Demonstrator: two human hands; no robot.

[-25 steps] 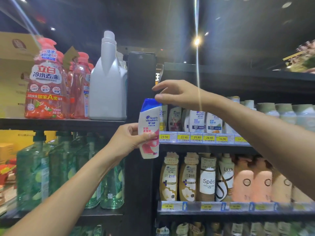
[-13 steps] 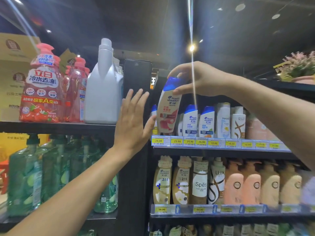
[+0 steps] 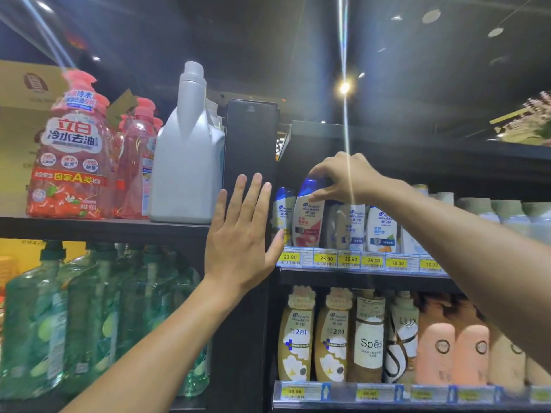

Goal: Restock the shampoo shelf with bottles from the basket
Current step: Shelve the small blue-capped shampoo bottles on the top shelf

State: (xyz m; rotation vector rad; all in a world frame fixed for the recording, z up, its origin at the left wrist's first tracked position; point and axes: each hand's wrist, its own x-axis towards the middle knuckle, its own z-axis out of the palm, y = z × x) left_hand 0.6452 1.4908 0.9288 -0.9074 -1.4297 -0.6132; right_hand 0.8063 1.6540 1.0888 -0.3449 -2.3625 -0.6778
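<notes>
A: What changed?
B: The shampoo bottle [image 3: 307, 217] has dropped from mid-air onto the shelf [image 3: 372, 261], just right of the black post [image 3: 250, 138]. The right hand [image 3: 343, 177] pinches its blue cap.
A: And the left hand [image 3: 238, 234]?
B: Released, fingers flat before the post. Placement nearly done, I'd judge. Detergent jugs [image 3: 187, 162] stand left of the post, dark ceiling [image 3: 268, 40] above.

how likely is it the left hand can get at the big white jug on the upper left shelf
Probably yes: the left hand is open and empty by the black post, and the white jug stands just left of that post at the shelf's front edge, nothing in front of it.
</notes>
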